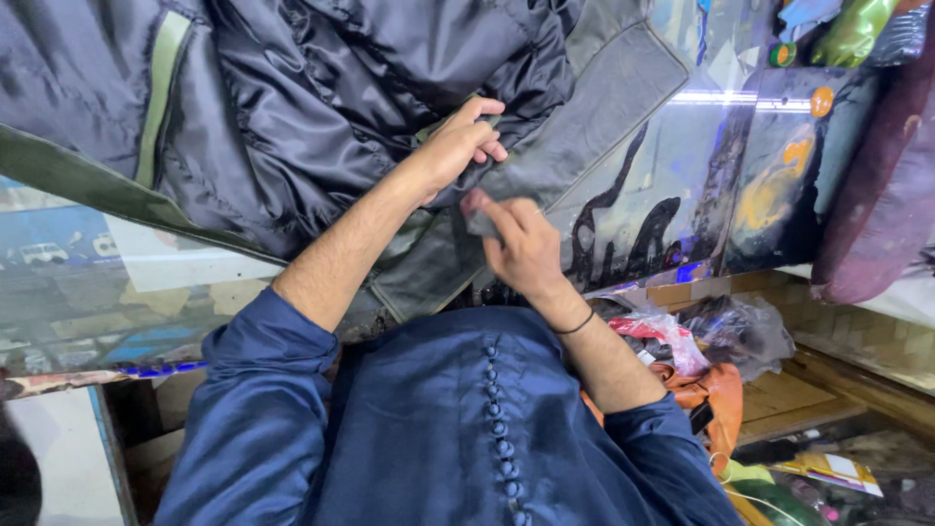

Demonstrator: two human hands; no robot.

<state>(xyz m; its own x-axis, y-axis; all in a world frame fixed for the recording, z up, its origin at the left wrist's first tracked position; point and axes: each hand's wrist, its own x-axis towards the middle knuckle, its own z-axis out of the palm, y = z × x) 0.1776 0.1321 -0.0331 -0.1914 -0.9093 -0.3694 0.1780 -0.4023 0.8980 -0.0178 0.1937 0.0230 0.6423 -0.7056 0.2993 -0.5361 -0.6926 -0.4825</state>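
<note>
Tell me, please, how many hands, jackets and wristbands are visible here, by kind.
Hands: 2, left hand and right hand, both gripping the jacket
Dark jacket: 1
Black wristband: 1
Total: 4

colours around the two hands

under both hands, the jacket (321, 88) is glossy black with an olive-green strip and grey-green collar panel. the shirt (438, 429) below the hands is deep navy with matching buttons. right of the right hand (521, 244), an orange bag (716, 390) and a maroon cushion (886, 195).
</note>
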